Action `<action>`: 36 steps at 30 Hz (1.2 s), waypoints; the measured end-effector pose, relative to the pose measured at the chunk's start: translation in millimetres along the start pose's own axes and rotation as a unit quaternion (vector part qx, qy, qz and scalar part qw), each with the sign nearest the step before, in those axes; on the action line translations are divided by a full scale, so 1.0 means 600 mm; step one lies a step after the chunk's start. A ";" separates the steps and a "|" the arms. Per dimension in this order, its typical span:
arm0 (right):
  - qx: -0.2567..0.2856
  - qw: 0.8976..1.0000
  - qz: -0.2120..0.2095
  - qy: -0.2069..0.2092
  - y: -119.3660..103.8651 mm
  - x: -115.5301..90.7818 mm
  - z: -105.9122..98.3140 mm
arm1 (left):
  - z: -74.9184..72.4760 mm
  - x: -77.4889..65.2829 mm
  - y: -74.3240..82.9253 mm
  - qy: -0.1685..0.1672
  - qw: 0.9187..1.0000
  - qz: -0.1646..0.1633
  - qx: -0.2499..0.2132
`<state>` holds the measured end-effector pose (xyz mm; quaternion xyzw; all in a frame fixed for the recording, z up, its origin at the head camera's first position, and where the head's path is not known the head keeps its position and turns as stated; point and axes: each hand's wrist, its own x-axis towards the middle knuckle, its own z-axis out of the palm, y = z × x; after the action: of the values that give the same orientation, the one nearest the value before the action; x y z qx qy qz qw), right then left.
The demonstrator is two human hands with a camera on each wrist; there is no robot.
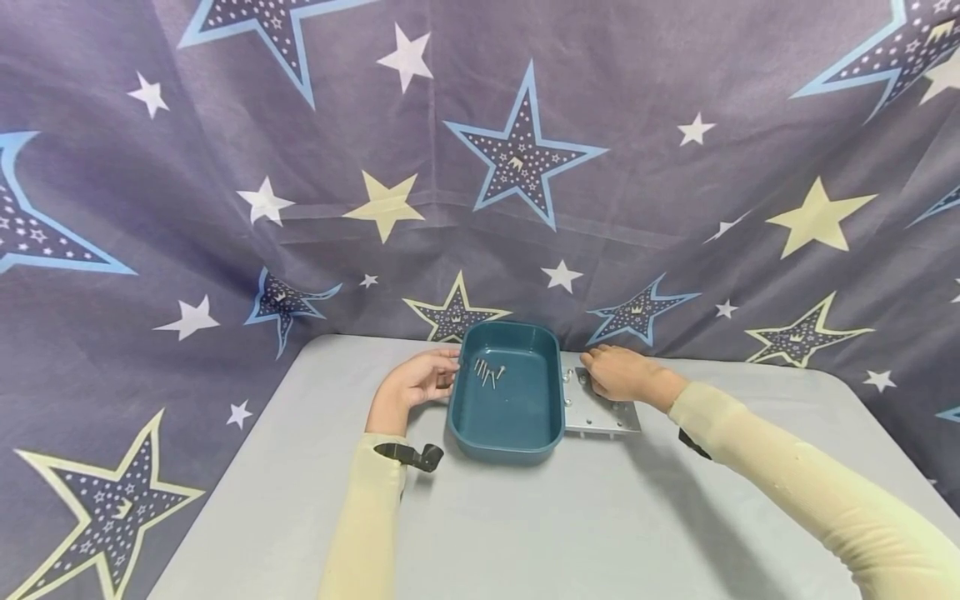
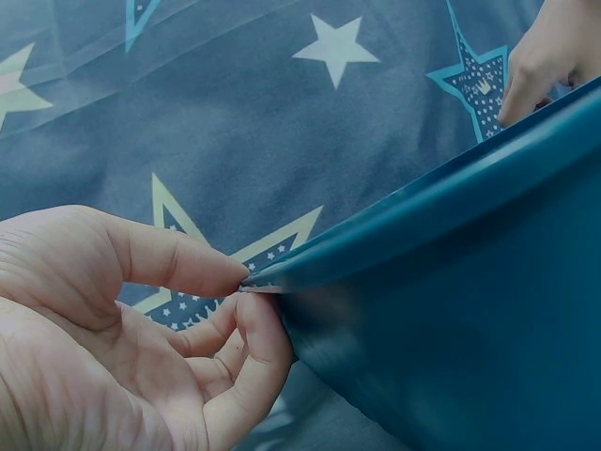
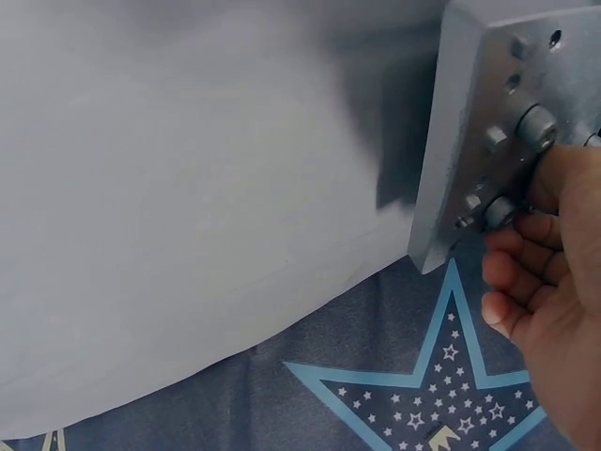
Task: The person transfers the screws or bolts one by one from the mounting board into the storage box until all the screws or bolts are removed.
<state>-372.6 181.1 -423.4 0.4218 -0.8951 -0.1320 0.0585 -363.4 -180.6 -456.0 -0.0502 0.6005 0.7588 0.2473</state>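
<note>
A deep teal tray (image 1: 507, 450) with rounded corners stands mid-table. Inside it, toward the left, lie several thin metal screws (image 1: 486, 372). My left hand (image 1: 429, 377) is at the tray's left side, thumb and fingers pinching its rim, as the left wrist view shows up close. Right beside the tray is a silver metal plate (image 1: 600, 413) set with several bolts. Over the plate's far part, my right hand (image 1: 624, 373) has curled fingers. In the right wrist view its thumb and fingertips are at a socket-head bolt (image 3: 502, 212); another bolt (image 3: 537, 127) stands near it.
The table has a pale grey cover (image 1: 525, 533). Behind its far edge hangs a dark curtain (image 1: 480, 258) with a star pattern, close behind the tray. Short pegs show under the plate's near edge. A black strap (image 1: 408, 455) is on the left wrist.
</note>
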 end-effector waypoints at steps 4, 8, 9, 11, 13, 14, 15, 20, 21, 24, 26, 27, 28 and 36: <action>-0.001 1.000 -0.002 -0.002 -0.001 0.000 0.000 | 0.000 0.002 -0.002 0.007 1.000 -0.003 0.000; -0.009 1.000 -0.003 -0.007 -0.001 0.000 0.001 | 0.001 0.003 -0.003 0.012 1.000 -0.007 0.000; -0.010 1.000 -0.003 -0.009 -0.002 0.000 0.001 | 0.001 0.004 -0.003 0.013 1.000 -0.007 0.001; -0.017 1.000 -0.002 -0.010 -0.002 -0.001 0.002 | 0.001 0.004 -0.004 0.015 1.000 -0.007 0.003; -0.025 1.000 -0.003 -0.010 -0.002 -0.001 0.002 | 0.001 0.005 -0.005 0.015 1.000 -0.006 0.004; -0.032 0.999 -0.004 -0.009 -0.002 -0.002 0.002 | 0.000 0.005 -0.005 0.015 1.000 -0.006 0.004; -0.039 0.999 -0.006 -0.008 -0.002 -0.002 0.003 | 0.000 0.006 -0.005 0.013 1.000 -0.006 0.005; -0.083 0.996 -0.027 0.008 0.001 -0.003 0.007 | 0.001 0.007 -0.003 0.010 1.000 -0.008 0.006; -0.089 0.995 -0.032 0.012 0.002 -0.004 0.008 | 0.001 0.007 -0.002 0.011 1.000 -0.008 0.007; -0.108 0.993 -0.048 0.024 0.006 -0.004 0.008 | 0.001 0.006 0.001 0.012 1.000 -0.010 0.007; -0.118 0.991 -0.057 0.028 0.008 -0.005 0.007 | 0.001 0.006 0.002 0.013 1.000 -0.011 0.009; -0.122 0.990 -0.061 0.030 0.008 -0.005 0.007 | 0.001 0.006 0.003 0.012 1.000 -0.012 0.009; -0.126 0.989 -0.064 0.032 0.009 -0.005 0.007 | 0.001 0.005 0.003 0.011 1.000 -0.013 0.009; -0.140 0.984 -0.084 0.069 0.010 -0.007 0.010 | 0.000 0.002 0.003 0.009 1.000 -0.010 0.006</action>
<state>-375.5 189.3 -427.2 0.4908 -0.8231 -0.2315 0.1675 -365.1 -180.4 -454.5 -0.0611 0.6065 0.7524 0.2498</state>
